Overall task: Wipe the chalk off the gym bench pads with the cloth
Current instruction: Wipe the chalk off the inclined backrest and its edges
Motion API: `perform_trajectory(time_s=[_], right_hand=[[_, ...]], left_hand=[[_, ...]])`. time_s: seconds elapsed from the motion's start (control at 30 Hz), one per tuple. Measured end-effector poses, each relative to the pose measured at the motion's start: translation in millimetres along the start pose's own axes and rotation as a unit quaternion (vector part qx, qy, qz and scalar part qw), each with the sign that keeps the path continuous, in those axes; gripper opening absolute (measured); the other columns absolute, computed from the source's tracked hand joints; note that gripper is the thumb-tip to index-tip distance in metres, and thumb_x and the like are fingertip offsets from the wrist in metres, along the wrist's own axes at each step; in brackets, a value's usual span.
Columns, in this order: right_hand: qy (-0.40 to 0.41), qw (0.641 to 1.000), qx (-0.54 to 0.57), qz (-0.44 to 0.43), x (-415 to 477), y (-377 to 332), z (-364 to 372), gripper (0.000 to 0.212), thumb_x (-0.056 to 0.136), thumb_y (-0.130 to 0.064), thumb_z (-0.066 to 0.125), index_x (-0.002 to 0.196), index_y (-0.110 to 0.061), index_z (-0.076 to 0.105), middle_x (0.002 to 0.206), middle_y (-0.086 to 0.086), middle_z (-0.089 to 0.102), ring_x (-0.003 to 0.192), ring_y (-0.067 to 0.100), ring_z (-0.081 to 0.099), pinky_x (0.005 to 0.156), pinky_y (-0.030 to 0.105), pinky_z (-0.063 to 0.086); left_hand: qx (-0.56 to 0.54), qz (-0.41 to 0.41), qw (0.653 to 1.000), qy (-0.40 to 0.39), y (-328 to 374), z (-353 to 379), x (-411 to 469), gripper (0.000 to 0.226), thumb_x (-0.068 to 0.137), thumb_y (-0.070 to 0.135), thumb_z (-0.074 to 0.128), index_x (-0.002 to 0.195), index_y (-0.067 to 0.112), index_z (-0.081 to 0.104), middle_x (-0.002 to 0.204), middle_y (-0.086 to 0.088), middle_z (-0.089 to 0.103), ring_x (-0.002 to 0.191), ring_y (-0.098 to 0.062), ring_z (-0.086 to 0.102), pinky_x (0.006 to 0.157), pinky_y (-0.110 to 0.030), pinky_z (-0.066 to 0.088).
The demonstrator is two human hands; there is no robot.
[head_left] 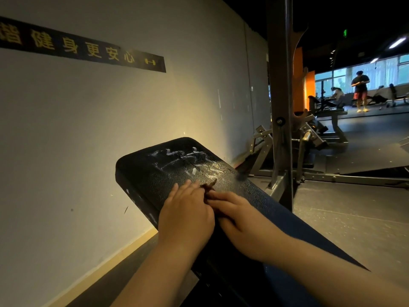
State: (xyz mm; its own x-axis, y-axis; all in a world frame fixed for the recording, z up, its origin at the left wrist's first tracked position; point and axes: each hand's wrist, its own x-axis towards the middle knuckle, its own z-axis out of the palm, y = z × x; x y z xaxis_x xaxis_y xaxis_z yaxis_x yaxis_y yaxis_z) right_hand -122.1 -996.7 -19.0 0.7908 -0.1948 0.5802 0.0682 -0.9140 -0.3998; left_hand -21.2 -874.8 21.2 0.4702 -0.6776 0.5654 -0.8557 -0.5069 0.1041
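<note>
- Two bare hands rest on the black bench pad (155, 173), side by side and touching.
- Left hand (184, 213): flat, palm down, fingers (188, 187) extended toward the chalk; nothing visibly gripped.
- Right hand (239, 220): fingers (221, 197) laid flat against the left hand; whether they hold anything cannot be told.
- Chalk smears (190, 161): white, on the pad's far end, just beyond the fingertips.
- Cloth: not identifiable.
- Wall (88, 129) stands left of the pad.

Two hands (186, 209) (239, 216), one black bench pad (141, 173), one patch of chalk marks (188, 161), one wall sign (81, 48), one standing person (360, 89).
</note>
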Motion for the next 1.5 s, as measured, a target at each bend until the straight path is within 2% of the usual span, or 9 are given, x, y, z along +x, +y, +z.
perform_trajectory(time_s=[0.1,0.2,0.33,0.5,0.7,0.93,1.13,1.3,1.5], right_hand=[[-0.017,0.997,-0.076,0.007,7.9,17.5,-4.8,0.052,0.103,-0.022,0.046,0.152,-0.038,0.039,0.16,-0.02,0.025,0.147,0.004,0.02,0.125,0.036,0.003],[0.016,0.997,-0.025,0.076,43.6,28.3,-3.2,0.052,0.102,-0.012,0.045,0.152,-0.025,0.042,0.163,-0.007,0.024,0.149,0.018,0.022,0.125,0.036,0.011],[0.076,0.992,-0.004,0.096,64.0,25.8,8.3,0.05,0.1,-0.011,0.047,0.149,-0.022,0.048,0.162,-0.005,0.03,0.148,0.019,0.023,0.121,0.028,0.005],[-0.005,0.998,0.05,-0.021,21.0,14.2,2.8,0.055,0.097,-0.004,0.048,0.145,-0.031,0.051,0.154,-0.024,0.032,0.142,-0.011,0.021,0.111,0.002,0.007],[0.056,0.992,0.007,0.113,51.7,31.8,-2.1,0.052,0.099,-0.007,0.043,0.148,-0.025,0.048,0.161,-0.009,0.029,0.148,0.016,0.023,0.126,0.044,0.008],[-0.01,0.999,0.044,-0.011,10.0,10.4,0.8,0.057,0.097,-0.004,0.046,0.148,-0.031,0.048,0.157,-0.022,0.029,0.144,-0.006,0.021,0.114,0.008,0.009],[0.038,0.992,-0.005,0.119,51.4,35.2,-5.9,0.052,0.098,-0.006,0.041,0.148,-0.021,0.048,0.162,-0.005,0.028,0.149,0.02,0.021,0.125,0.05,0.009],[-0.016,1.0,-0.015,0.017,25.2,10.3,-0.3,0.058,0.095,-0.005,0.042,0.149,-0.025,0.046,0.162,-0.012,0.025,0.146,0.01,0.019,0.121,0.028,0.009],[0.025,0.99,-0.067,0.119,47.1,29.9,-6.3,0.053,0.097,-0.008,0.044,0.149,-0.022,0.046,0.163,-0.002,0.025,0.147,0.027,0.024,0.124,0.039,0.014]], left_hand=[[0.01,0.007,1.0,-0.003,-11.3,-11.0,3.8,0.047,0.1,0.026,0.038,0.147,0.022,0.046,0.158,0.009,0.036,0.149,-0.005,0.022,0.122,-0.025,0.005],[0.009,-0.015,1.0,0.026,-14.4,-10.7,8.3,0.048,0.101,0.029,0.038,0.148,0.026,0.044,0.158,0.01,0.037,0.148,-0.004,0.024,0.121,-0.024,0.006],[0.038,-0.025,0.998,0.038,-7.5,-0.7,6.5,0.05,0.101,0.034,0.032,0.15,0.028,0.041,0.159,0.012,0.035,0.149,-0.004,0.021,0.124,-0.03,0.004],[0.046,-0.014,0.998,0.042,-11.1,3.7,6.1,0.049,0.103,0.032,0.028,0.15,0.026,0.042,0.16,0.011,0.033,0.15,-0.005,0.019,0.126,-0.032,0.005],[0.061,-0.009,0.998,0.033,-11.5,4.3,5.8,0.051,0.101,0.035,0.03,0.15,0.026,0.041,0.159,0.01,0.033,0.149,-0.006,0.021,0.126,-0.033,0.007],[0.065,-0.005,0.997,0.041,-12.7,7.0,7.5,0.049,0.1,0.032,0.034,0.146,0.023,0.048,0.156,0.007,0.041,0.148,-0.008,0.026,0.125,-0.034,0.008],[0.066,-0.007,0.997,0.046,-10.0,5.4,5.3,0.05,0.099,0.032,0.034,0.147,0.022,0.046,0.157,0.007,0.039,0.148,-0.008,0.025,0.125,-0.033,0.008],[0.069,-0.004,0.997,0.039,-12.0,5.1,5.7,0.051,0.101,0.032,0.031,0.15,0.023,0.043,0.158,0.007,0.037,0.149,-0.008,0.023,0.125,-0.033,0.006],[0.075,-0.006,0.996,0.038,-9.9,5.2,5.0,0.052,0.1,0.034,0.031,0.149,0.023,0.044,0.158,0.007,0.038,0.149,-0.008,0.024,0.125,-0.035,0.008]])
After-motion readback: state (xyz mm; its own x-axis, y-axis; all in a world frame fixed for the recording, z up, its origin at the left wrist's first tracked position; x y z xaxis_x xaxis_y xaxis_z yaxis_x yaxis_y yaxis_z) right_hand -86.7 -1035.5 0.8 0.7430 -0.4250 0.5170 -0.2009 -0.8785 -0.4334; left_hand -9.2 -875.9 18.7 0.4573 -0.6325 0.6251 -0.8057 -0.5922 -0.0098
